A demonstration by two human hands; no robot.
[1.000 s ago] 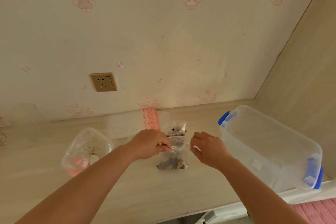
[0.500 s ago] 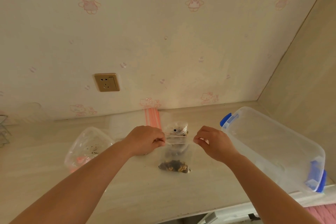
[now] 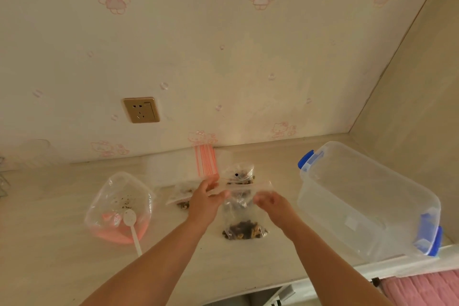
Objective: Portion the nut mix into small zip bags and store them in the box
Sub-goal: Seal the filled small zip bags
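1. The left hand [image 3: 207, 202] and right hand [image 3: 272, 202] each pinch a top corner of the small zip bag [image 3: 242, 208], holding the strip taut, apparently for sealing; its nut load rests on the tabletop [image 3: 62, 268] near the front edge.
2. The bag is thin, clear, crinkled film.
3. Two filled bags [image 3: 238, 174] lie behind, toward the wall edge.
4. The box [image 3: 367, 199], rigid translucent plastic with blue clips, stands open at the right edge, ready to receive bags.
5. The large bag [image 3: 119, 206] with a white spoon [image 3: 133, 226] sits left.
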